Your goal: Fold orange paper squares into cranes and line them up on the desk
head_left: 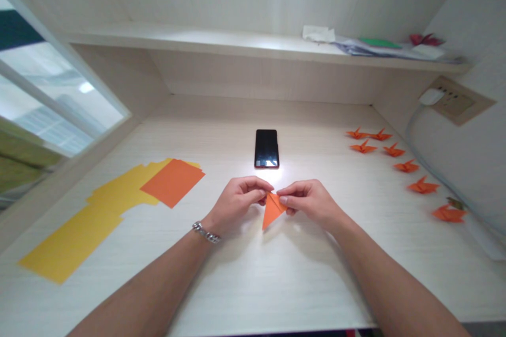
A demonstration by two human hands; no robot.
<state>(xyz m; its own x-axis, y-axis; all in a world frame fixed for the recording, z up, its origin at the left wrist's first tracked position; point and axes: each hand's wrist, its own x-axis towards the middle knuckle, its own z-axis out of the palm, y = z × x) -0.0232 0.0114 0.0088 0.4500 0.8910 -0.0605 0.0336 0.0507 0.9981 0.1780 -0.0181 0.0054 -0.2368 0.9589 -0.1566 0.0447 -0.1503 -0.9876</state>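
A partly folded orange paper piece (pixel 271 211) is held just above the pale wooden desk (pixel 276 274) at its middle, its pointed tip facing me. My left hand (pixel 238 201) pinches its upper left edge with thumb and fingers closed. My right hand (pixel 308 201) pinches the upper right edge the same way. A metal bracelet (pixel 206 233) circles my left wrist.
A black phone (pixel 266 148) lies just beyond my hands. An orange sheet (pixel 173 181) and yellow sheets (pixel 71 242) lie at the left. Several folded orange figures (pixel 407 166) line the right side. A shelf (pixel 237 42) above carries papers; a wall socket (pixel 454 99) and cable are at right.
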